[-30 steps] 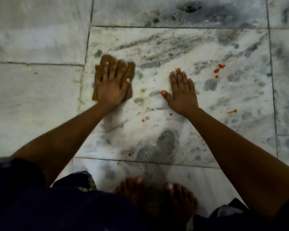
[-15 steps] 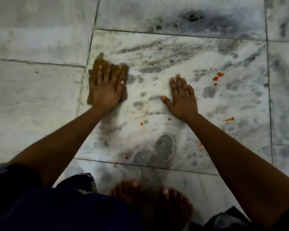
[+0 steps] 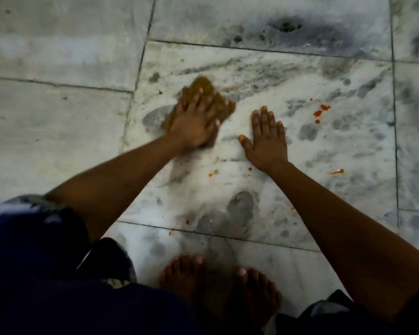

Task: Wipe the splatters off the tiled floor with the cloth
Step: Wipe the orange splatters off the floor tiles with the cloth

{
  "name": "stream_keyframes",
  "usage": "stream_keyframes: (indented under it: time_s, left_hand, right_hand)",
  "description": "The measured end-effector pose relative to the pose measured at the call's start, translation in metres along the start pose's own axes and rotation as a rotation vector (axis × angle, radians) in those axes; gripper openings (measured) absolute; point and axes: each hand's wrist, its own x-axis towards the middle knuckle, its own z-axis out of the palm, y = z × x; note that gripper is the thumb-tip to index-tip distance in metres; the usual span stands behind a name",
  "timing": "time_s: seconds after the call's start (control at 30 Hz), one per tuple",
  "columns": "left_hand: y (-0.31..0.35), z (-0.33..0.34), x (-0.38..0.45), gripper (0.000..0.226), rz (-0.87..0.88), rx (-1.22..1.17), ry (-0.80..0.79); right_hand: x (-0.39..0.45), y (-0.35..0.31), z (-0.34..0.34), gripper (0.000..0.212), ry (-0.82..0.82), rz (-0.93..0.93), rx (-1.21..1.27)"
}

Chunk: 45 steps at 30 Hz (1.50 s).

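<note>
A brown cloth (image 3: 224,106) lies flat on the grey-veined marble tile (image 3: 276,78). My left hand (image 3: 195,122) presses down on it with fingers spread, blurred by motion. My right hand (image 3: 266,139) rests flat on the tile beside it, fingers apart and holding nothing. Orange-red splatters (image 3: 321,111) dot the tile right of my right hand. A streak (image 3: 337,171) lies further right and lower. Small drops (image 3: 211,174) sit between my arms, and others (image 3: 187,222) near the tile's front joint.
My two bare feet (image 3: 218,284) stand on the nearer tile. Dark clothing (image 3: 46,274) fills the lower left. Grout lines (image 3: 140,59) divide the floor into large tiles. A dark smudge (image 3: 287,26) marks the far tile.
My left hand has slid the cloth rightward, toward my right hand, and turned it at an angle. My right hand has stayed planted. The view has shifted a little.
</note>
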Motion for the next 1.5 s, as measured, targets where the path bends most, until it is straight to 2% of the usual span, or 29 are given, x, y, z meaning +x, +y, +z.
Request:
stream_keyframes:
  time_s: [0.07, 0.13, 0.17, 0.23, 0.3, 0.37, 0.47, 0.57, 0.63, 0.73, 0.83, 0.9, 1.03, 1.13, 1.23, 1.33, 1.5]
  left_hand:
    - [-0.004, 0.020, -0.054, 0.062, 0.130, -0.006, -0.005]
    - [-0.030, 0.032, -0.089, 0.058, 0.161, -0.006, -0.018]
    - [-0.048, 0.030, -0.089, 0.057, 0.117, -0.009, 0.000]
    - [-0.086, 0.021, -0.071, 0.056, -0.088, -0.032, 0.054]
    - [-0.108, 0.007, -0.050, 0.052, -0.267, -0.113, -0.006]
    - [-0.106, 0.003, -0.043, 0.052, -0.312, -0.105, -0.041]
    - [-0.067, 0.022, -0.081, 0.063, -0.213, -0.014, -0.020]
    - [-0.030, 0.052, -0.156, 0.058, -0.095, -0.088, 0.007]
    - [-0.036, 0.062, -0.187, 0.056, -0.071, -0.142, 0.032]
    - [-0.074, 0.058, -0.174, 0.056, -0.108, -0.089, 0.066]
    - [-0.099, 0.031, -0.120, 0.052, -0.355, -0.154, 0.045]
    - [-0.095, 0.020, -0.099, 0.053, -0.410, -0.204, 0.004]
    - [-0.053, 0.036, -0.138, 0.058, -0.218, -0.063, 0.037]
    - [-0.046, 0.053, -0.207, 0.060, -0.089, 0.043, 0.088]
    - [-0.065, 0.065, -0.256, 0.062, -0.137, 0.058, 0.125]
    - [-0.052, 0.075, -0.252, 0.061, -0.198, 0.007, 0.088]
    - [0.042, 0.075, -0.188, 0.057, -0.095, -0.004, 0.135]
  right_hand:
    - [0.000, -0.002, 0.002, 0.074, 0.010, 0.021, 0.024]
    - [-0.002, -0.007, 0.005, 0.076, 0.018, 0.035, 0.036]
    - [-0.005, -0.012, 0.007, 0.079, 0.030, 0.009, 0.034]
    - [-0.009, -0.023, 0.009, 0.084, 0.024, -0.099, 0.051]
    - [-0.010, -0.029, 0.011, 0.081, -0.039, -0.192, 0.066]
    - [-0.009, -0.029, 0.012, 0.081, -0.060, -0.228, 0.055]
    - [-0.009, -0.025, 0.017, 0.084, 0.004, -0.246, 0.038]
    - [-0.010, -0.025, 0.021, 0.081, 0.029, -0.238, 0.032]
    - [-0.010, -0.026, 0.021, 0.080, 0.024, -0.236, 0.015]
    - [-0.010, -0.025, 0.022, 0.082, 0.015, -0.243, -0.007]
    - [-0.010, -0.027, 0.022, 0.082, 0.032, -0.247, -0.010]
    - [-0.009, -0.027, 0.020, 0.083, 0.025, -0.244, -0.003]
    - [-0.012, -0.027, 0.013, 0.079, -0.044, -0.221, 0.018]
    - [-0.037, -0.024, 0.016, 0.080, 0.002, -0.267, 0.036]
    - [-0.080, -0.016, 0.025, 0.071, 0.035, -0.347, 0.003]
    - [-0.123, -0.007, 0.035, 0.071, 0.012, -0.367, -0.022]
    - [-0.150, 0.001, 0.043, 0.070, -0.005, -0.367, -0.080]
